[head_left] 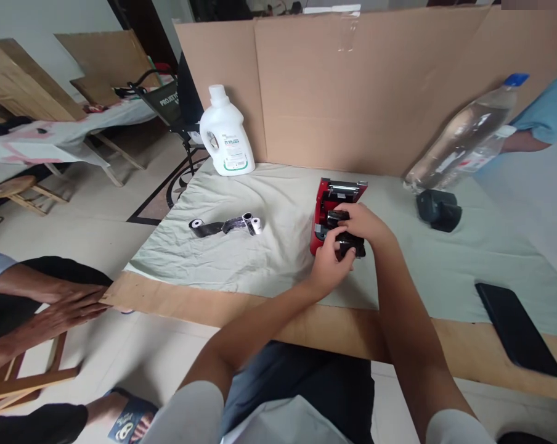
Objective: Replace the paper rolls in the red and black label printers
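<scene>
Black rolls [353, 244] between the fingers [347, 258] (apparently)

Single head-worn view, looking forward and down, forearms [405, 308] close below, table [227, 265] midway, cardboard panel [352, 92] beyond

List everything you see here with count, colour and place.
device: one, red, centre
rolls: two, black, at device
unrolled ribbon: one, black, left centre
jug: one, white, back left
bottles: two, clear, back right
dark object: one, black, right
phone-like slab: one, black, front right
cloth: one, pale green, covering table
cardboard screen: one, brown, back
other table: one, white-covered, far left
boards: several, brown, far left
chair: one, black, background left
stool: one, wooden, left
other people: two, partly seen, both sides
left hand: one, bare, at rolls
right hand: one, bare, at rolls
</scene>
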{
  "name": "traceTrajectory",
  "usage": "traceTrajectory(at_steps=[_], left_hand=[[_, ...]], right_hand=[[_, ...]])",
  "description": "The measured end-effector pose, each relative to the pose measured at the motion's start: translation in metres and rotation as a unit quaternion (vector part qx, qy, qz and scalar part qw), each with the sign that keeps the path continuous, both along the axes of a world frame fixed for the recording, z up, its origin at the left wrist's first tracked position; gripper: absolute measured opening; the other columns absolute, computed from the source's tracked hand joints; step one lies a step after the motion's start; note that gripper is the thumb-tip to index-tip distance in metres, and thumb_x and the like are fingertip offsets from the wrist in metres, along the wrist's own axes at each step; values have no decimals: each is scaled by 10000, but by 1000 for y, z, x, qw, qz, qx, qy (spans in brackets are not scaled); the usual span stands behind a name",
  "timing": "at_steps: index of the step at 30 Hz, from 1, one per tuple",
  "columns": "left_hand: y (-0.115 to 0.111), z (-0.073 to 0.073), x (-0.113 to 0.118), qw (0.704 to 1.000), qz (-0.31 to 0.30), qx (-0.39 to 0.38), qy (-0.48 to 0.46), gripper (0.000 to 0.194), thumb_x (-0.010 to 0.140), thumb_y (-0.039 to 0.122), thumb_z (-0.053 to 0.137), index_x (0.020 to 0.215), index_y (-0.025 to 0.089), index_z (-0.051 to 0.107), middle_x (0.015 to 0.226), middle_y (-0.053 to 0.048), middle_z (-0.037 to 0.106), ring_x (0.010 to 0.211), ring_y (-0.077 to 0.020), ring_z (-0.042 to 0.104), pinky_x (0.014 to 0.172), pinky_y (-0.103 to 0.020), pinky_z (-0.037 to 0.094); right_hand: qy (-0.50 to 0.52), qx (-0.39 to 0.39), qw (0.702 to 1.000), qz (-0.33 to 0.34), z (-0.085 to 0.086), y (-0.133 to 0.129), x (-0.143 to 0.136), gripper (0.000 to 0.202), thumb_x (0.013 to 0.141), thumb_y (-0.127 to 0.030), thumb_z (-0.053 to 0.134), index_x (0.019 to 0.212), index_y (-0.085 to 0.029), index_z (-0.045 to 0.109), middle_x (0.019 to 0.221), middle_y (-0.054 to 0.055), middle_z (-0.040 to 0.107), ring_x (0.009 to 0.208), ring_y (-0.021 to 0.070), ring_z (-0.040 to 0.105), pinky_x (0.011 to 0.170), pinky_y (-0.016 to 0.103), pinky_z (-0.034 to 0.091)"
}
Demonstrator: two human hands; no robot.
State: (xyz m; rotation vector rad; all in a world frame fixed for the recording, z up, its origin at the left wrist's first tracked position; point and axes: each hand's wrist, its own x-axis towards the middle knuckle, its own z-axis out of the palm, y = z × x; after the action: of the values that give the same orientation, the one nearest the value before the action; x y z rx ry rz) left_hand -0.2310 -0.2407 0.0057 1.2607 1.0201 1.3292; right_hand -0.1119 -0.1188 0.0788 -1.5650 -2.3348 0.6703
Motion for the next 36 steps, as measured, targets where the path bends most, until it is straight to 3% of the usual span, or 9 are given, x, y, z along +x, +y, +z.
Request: traceTrajectory(at_steps=[5, 10, 14, 20, 22, 25, 28, 31, 36], left_hand=[[7, -8, -2, 998, 25, -31, -56, 515, 918, 428, 716, 1367, 238, 549, 648, 69, 667, 480, -95, 593, 539, -215, 489], [7, -3, -3, 995, -7, -86, -54, 328, 892, 410, 724, 1135, 213, 627, 689, 10, 743, 455, -108, 604, 468, -218, 451], [10, -1, -3, 990, -36, -108, -82, 290, 893, 390, 708, 1088, 196, 615, 648, 11, 736, 419, -96, 575, 474, -216, 439], [9, 0, -5, 987, -43, -113, -105, 420, 833, 504, 775, 1071, 192, 626, 618, 19, 695, 518, -137, 669, 490, -216, 440], [8, 0, -5, 987, -45, -106, -112, 451, 818, 550, 786, 1042, 188, 635, 640, 5, 706, 525, -136, 669, 494, -223, 451], [6, 0, -4, 988, -45, -96, -116, 461, 818, 577, 785, 1011, 183, 648, 672, -19, 724, 566, -150, 695, 508, -233, 470], [4, 0, -4, 988, -43, -88, -118, 451, 832, 580, 774, 1012, 183, 658, 690, -29, 732, 607, -161, 718, 518, -236, 481], [2, 1, -5, 989, -40, -77, -120, 442, 840, 578, 768, 1009, 185, 659, 707, -30, 735, 609, -156, 717, 521, -236, 489], [1, 0, -6, 990, -42, -72, -112, 433, 855, 579, 753, 1019, 188, 666, 700, -25, 737, 558, -135, 684, 520, -237, 492]], right_hand=[[-9, 56, 998, -38, -16, 6, -11, 376, 682, -115, 677, 1019, -238, 789, 1095, 118, 774, 1142, 352, 595, 895, 410, 498], [5, 12, 998, -67, -17, 7, -14, 428, 628, -78, 723, 990, -292, 798, 909, 99, 735, 1156, 385, 580, 939, 486, 482], [-6, 14, 997, -72, -14, 9, -16, 409, 644, -73, 725, 987, -282, 804, 926, 103, 740, 1167, 396, 586, 992, 547, 465], [162, -62, 983, 58, 11, 6, 36, 179, 832, -389, 744, 947, -262, 795, 1004, 57, 767, 967, 264, 676, 934, 445, 545], [222, 2, 975, -24, 14, 8, 58, 245, 853, -490, 739, 920, -257, 772, 978, 51, 749, 928, 239, 670, 903, 428, 560], [332, 87, 925, -164, 7, 15, 68, 348, 832, -540, 756, 1059, -277, 734, 1064, 51, 741, 831, 203, 650, 791, 407, 586], [419, 62, 892, -160, -3, 21, 55, 474, 842, -564, 732, 1250, -331, 677, 1264, 53, 727, 794, 183, 655, 705, 378, 590], [459, 27, 878, -137, -9, 21, 40, 409, 861, -559, 695, 1210, -347, 685, 1350, 28, 702, 849, 174, 668, 715, 342, 585], [475, 70, 858, -181, -28, 2, 30, 295, 795, -457, 682, 1038, -294, 644, 966, 12, 698, 918, 194, 665, 816, 338, 568]])
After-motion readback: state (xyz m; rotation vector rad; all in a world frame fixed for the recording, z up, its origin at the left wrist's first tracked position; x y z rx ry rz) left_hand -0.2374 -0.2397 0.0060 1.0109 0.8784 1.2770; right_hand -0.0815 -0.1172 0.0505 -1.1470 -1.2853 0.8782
